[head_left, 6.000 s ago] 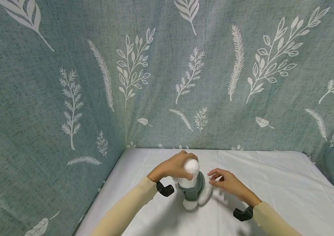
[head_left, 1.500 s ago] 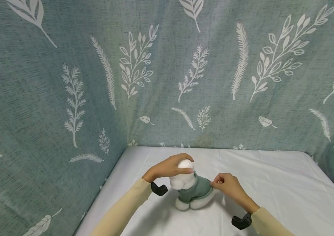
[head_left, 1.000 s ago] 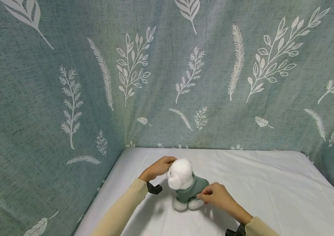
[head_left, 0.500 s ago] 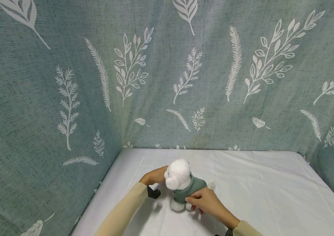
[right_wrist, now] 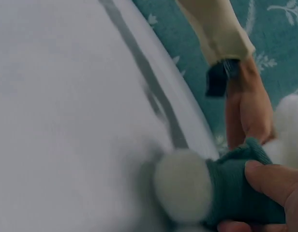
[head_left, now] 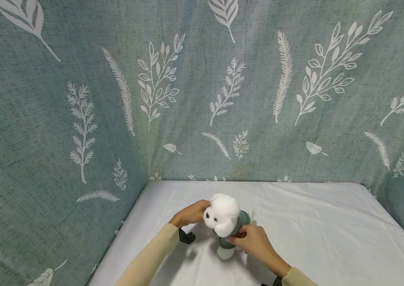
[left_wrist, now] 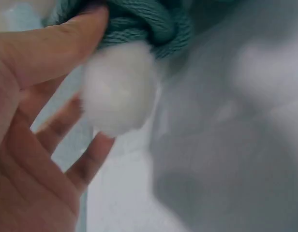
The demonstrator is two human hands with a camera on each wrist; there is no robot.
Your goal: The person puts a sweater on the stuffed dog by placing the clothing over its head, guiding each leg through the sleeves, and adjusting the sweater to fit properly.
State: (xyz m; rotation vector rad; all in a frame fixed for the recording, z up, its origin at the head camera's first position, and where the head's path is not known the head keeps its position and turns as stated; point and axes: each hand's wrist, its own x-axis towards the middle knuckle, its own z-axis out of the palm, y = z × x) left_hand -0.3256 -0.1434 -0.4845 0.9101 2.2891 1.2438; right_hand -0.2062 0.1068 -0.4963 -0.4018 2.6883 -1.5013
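Note:
A white plush dog [head_left: 224,212] in a green knitted sweater [head_left: 244,219] is on the white-covered table, its face turned toward the lower left. My left hand [head_left: 189,213] is at the far side of its head; the left wrist view shows the thumb [left_wrist: 62,43] on the knit and the fingers around a sleeved leg with a white paw [left_wrist: 121,89]. With thumb and fingers, my right hand [head_left: 255,241] pinches the near sleeve, above another white paw [right_wrist: 183,186]. The dog's rear is mostly hidden behind its head and my right hand.
The table [head_left: 312,226] has a white cloth with light creases. Green fabric walls [head_left: 195,99] with white leaf prints rise behind it and at both sides. A black wrist device [head_left: 187,236] sits on the left wrist.
My left hand has gone from the dog's head top down to its front. My right hand has shifted from its rear to the near front leg. The dog's face has turned toward me.

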